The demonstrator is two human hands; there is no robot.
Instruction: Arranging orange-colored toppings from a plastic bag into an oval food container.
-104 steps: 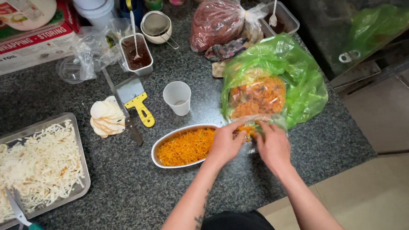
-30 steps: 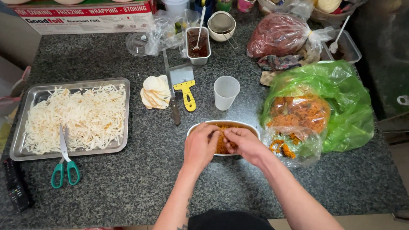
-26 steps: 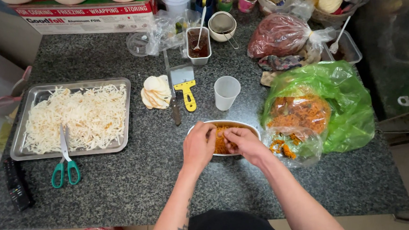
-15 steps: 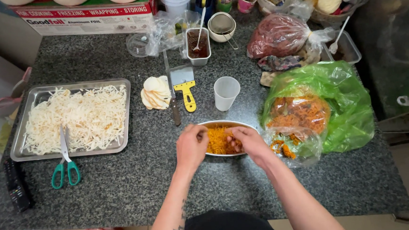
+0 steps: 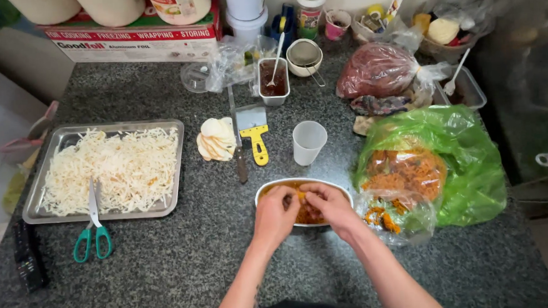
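The oval white dish of orange shredded food (image 5: pixel 270 190) sat near the granite countertop's (image 5: pixel 186 267) front edge. Left hand (image 5: pixel 274 215) and right hand (image 5: pixel 329 204) pinched shreds inside it. A green plastic bag (image 5: pixel 471 167) lay just beside.

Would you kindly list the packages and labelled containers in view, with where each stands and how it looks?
Long flat carton: back left of the counter, white with red and green bands.
Jar: back centre, round, green-and-white label.
Green plastic bag: right of the hands, crumpled, orange shreds inside.
Clear bag: back right, knotted, dark red contents.
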